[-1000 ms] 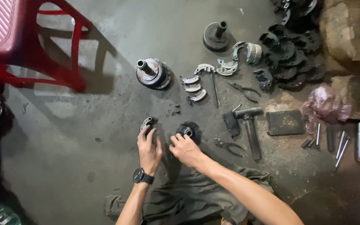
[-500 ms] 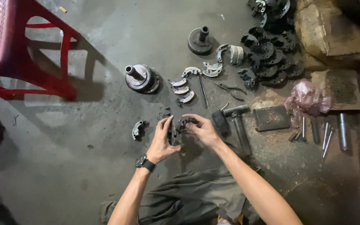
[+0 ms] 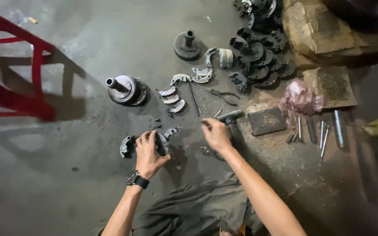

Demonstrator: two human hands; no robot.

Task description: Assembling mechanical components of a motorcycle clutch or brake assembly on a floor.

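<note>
My left hand [image 3: 148, 153] is clamped around a round dark metal clutch part [image 3: 162, 143], holding it just above the concrete floor [image 3: 66, 183] near its middle, fingers curled over the rim; a black watch [image 3: 136, 179] sits on that wrist. A curved metal shoe [image 3: 126, 146] lies on the floor just beside that hand, toward the left. My right hand [image 3: 216, 134] is apart from the left, fingers loosely bent and resting over the handle of a hammer [image 3: 232, 119]; I cannot tell whether it actually grips anything. Farther toward the floor's far edge lie several more curved shoes [image 3: 171, 97], a thin rod [image 3: 194, 98], a pair of pliers [image 3: 222, 93], and a bell-shaped pulley with a shaft [image 3: 124, 89]. A heap of dark clutch plates [image 3: 259, 61] sits toward the far right corner, near a pink plastic bag [image 3: 299, 98] and a row of steel pins [image 3: 322, 131]. A grey cloth [image 3: 197, 209] is spread at the near edge under my arms, and a red plastic chair [image 3: 9, 87] stands at the left edge.
</note>
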